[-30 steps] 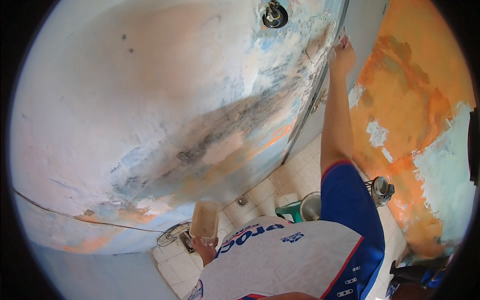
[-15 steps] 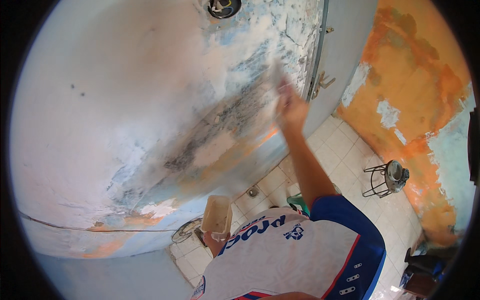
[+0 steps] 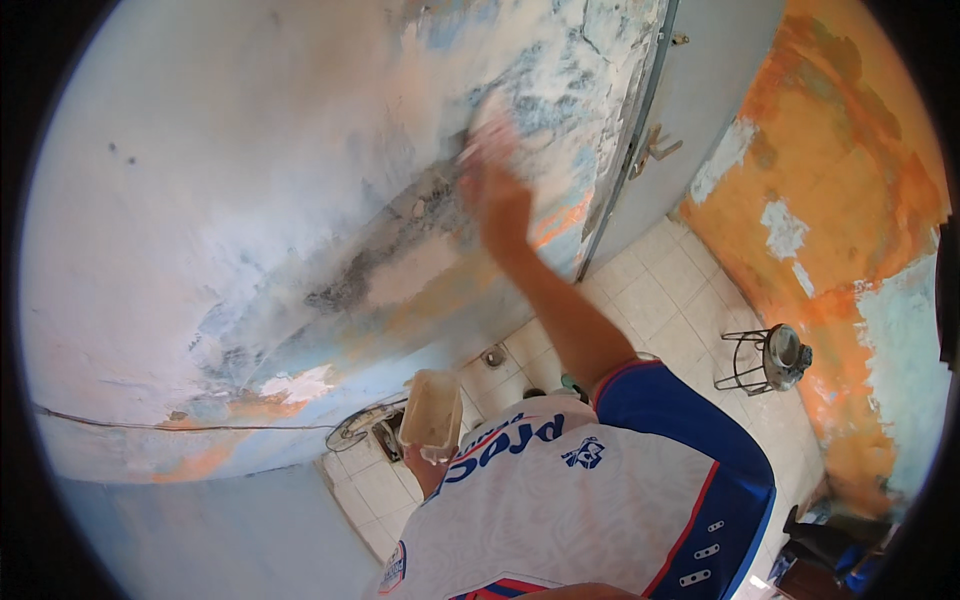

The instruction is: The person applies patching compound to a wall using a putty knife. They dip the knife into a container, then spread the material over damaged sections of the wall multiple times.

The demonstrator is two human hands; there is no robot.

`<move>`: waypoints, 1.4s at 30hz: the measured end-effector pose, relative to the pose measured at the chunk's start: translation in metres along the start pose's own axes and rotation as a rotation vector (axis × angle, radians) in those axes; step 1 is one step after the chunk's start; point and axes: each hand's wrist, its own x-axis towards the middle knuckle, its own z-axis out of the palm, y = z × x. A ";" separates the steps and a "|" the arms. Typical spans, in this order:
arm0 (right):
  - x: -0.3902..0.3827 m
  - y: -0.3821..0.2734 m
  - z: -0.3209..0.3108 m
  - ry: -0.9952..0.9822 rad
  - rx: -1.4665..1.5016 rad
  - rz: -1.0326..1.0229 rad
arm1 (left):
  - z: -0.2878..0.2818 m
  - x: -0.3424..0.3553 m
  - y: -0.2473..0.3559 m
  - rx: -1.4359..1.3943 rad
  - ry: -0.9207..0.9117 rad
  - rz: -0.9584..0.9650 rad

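Your right hand (image 3: 497, 195): moved left from doorframe (image 3: 664, 28), so work apparently centres on stained wall (image 3: 220, 180); blurred, can't tell grip | Your left hand (image 3: 424, 463): clamped on plastic tub (image 3: 450, 408)

Main wall (image 3: 250, 150) is filling left and centre, cable (image 3: 190, 426) running along its lower left. Door (image 3: 715, 90) is standing right of main wall, handle (image 3: 657, 148) sitting on door; second wall (image 3: 850, 170) is standing farther right. Right grip (image 3: 499, 190) is lying in front of main wall, left of door; contact too blurred to tell. Left grip (image 3: 424, 456) is holding tub (image 3: 432, 410) at its near end, below and left of right grip. Drain (image 3: 492, 357) is sitting in floor (image 3: 660, 290), just right of tub. Stool (image 3: 768, 356) is standing on floor near second wall, container (image 3: 788, 345) resting on stool. Torso (image 3: 570, 520) is taking bottom centre, between tub and stool.
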 end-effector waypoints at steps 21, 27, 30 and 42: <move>0.005 -0.013 0.030 0.102 -0.316 -0.229 | -0.063 -0.004 -0.058 -1.017 0.006 -0.558; -0.139 -0.185 -0.015 -0.593 0.245 0.053 | -0.088 0.001 -0.051 -0.860 -0.068 -0.388; -0.170 -0.191 -0.045 -0.742 0.346 0.174 | -0.097 0.017 -0.064 -1.386 -0.019 -0.692; -0.160 -0.182 -0.085 -1.156 0.376 0.206 | -0.142 0.063 0.009 -1.186 -0.084 -0.547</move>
